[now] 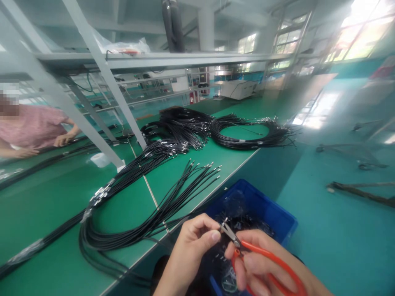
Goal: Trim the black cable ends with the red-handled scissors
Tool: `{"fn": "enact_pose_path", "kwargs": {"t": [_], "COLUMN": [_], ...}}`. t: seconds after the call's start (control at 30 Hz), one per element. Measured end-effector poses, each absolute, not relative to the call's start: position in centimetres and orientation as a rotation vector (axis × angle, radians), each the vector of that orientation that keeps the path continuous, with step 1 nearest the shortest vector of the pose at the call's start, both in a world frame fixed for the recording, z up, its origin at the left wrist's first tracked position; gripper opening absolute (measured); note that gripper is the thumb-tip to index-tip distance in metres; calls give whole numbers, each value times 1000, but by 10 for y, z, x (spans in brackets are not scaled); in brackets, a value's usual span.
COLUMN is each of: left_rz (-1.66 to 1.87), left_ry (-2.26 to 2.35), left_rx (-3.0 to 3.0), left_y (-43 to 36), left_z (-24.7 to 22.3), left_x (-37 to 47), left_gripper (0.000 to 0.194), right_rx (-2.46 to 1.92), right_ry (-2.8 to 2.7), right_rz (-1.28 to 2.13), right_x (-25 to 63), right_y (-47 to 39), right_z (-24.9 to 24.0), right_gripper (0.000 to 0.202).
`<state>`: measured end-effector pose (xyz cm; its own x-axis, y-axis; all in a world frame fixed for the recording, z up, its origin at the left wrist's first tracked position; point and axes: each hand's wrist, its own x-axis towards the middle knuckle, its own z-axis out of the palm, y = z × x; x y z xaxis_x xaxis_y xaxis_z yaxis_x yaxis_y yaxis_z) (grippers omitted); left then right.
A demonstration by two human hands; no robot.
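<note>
our left hand (188, 250) fingers pinch a thin black wire end at the snip tips while our right hand (256, 267) clenches the orange snips (262, 255) over the blue bin (271, 213) by the desk (46, 197), so a slip could nick a fingertip; no readable labels.

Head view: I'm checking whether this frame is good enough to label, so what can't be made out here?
- What the left hand pinches at the tips of the orange-handled snips: too small, hidden by fingertips.
- Right hand: cut off by the bottom edge.
- Contents of the blue bin: dark, blurred, partly behind both hands.
- Cable bundle ends at left: run off the frame edge.
</note>
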<state>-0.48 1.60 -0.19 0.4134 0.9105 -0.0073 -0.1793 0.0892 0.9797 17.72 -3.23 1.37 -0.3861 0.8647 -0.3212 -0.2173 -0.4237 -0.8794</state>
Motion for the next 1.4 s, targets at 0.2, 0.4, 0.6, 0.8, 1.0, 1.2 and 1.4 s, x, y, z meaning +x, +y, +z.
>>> {"fn": "enact_pose_path", "kwargs": {"t": [0.2,0.4,0.6,0.8,1.0,1.2,1.4], "left_rz": [963,940,934,959,1042,801,641], "left_ry": [791,800,874,946,1129,1116,1779], "left_rx": [1246,1253,1247,1252,1577,1920,2275], "left_y": [17,17,21,22,15,5,26], "left_z": [0,0,-7,-8,-3,-22,-28], "left_x": [-4,-4,-5,0,12,35,0], "left_gripper": [7,8,10,11,6,10,12], "right_rx": [-1030,-979,-1251,-1088,-1060,-1114,-1293], "right_ry": [-982,-1026,-1214,-1104,-816,-631,-632], "right_rz": [1949,2037,1894,1739,1609,1453,1408], "right_x": [180,176,173,188,187,196,209], "right_y": [-33,-22,-22,-26,-27,-29,-26], "right_z": [2,-2,-3,-28,-17,-19,-34], "right_gripper": [22,25,20,36,40,31,46]}}
